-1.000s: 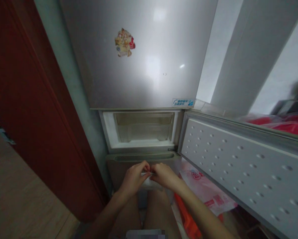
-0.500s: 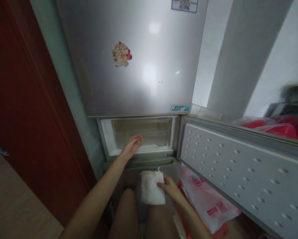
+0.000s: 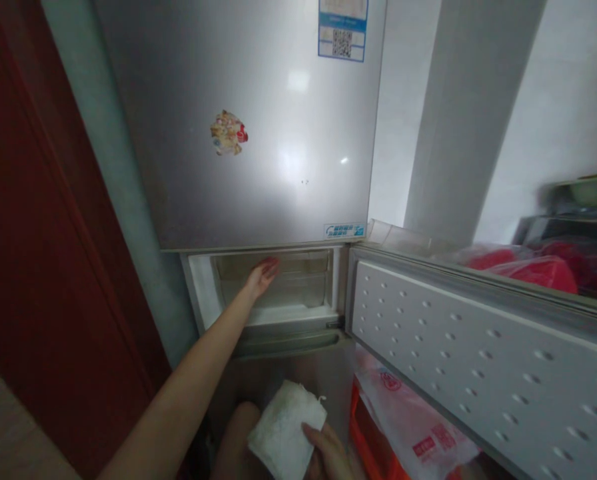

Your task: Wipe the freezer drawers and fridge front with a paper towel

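My left hand [image 3: 263,275] reaches into the middle compartment of a silver fridge, its fingers stretched out and slightly blurred. It is in front of the clear plastic drawer [image 3: 298,288]; whether the fingertips touch the drawer I cannot tell. Low in the view, my right hand [image 3: 328,452] grips a folded white cloth [image 3: 286,427] by its right side, thumb on top. The cloth has faint stains and a loose thread at one corner. The compartment's door [image 3: 458,353] stands swung out to the right, its dimpled inner side showing.
Above is the closed upper fridge door [image 3: 268,73] with stickers. Under the swung-out door, a white plastic bag [image 3: 413,413] lies over an orange container [image 3: 373,427]. Red items in clear plastic [image 3: 523,267] are behind the door. A dark red wooden door [image 3: 53,253] stands at left.
My left hand has moved further into the compartment, toward the drawer. My right hand has lowered with the cloth, which is now tilted. The camera view has shifted slightly.
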### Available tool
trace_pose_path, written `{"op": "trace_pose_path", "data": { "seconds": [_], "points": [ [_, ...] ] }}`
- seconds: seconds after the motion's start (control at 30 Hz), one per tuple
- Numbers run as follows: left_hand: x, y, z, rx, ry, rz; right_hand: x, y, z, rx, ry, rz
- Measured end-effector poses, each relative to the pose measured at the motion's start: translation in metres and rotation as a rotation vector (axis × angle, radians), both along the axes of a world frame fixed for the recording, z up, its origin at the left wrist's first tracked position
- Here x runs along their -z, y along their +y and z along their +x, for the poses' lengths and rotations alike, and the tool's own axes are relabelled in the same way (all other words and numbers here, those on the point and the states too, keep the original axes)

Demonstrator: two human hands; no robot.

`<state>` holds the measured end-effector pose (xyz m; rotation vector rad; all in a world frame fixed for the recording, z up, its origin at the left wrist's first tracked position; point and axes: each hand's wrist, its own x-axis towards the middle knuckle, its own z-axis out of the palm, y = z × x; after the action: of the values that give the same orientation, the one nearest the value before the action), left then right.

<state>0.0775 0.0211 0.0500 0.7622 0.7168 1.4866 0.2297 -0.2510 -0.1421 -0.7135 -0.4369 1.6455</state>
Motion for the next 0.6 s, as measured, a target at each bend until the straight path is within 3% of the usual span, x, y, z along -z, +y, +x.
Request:
{"op": "trace_pose_path", "data": {
  "seconds": [0.17,0.37,0.6],
  "points": [
    [-0.003,0.008,0.001,-0.025,0.009,0.017,-0.012,-0.003,0.008,-0.02,0.059,-0.06],
    [0.002,0.012,0.009,-0.12,0.01,0.043,-0.004,0.002,0.014,0.027,0.138,-0.087],
    [0.002,-0.009,0.012,-0.171,0.018,0.078,0.0,0.002,0.02,0.034,0.117,-0.133]
  ]
}}
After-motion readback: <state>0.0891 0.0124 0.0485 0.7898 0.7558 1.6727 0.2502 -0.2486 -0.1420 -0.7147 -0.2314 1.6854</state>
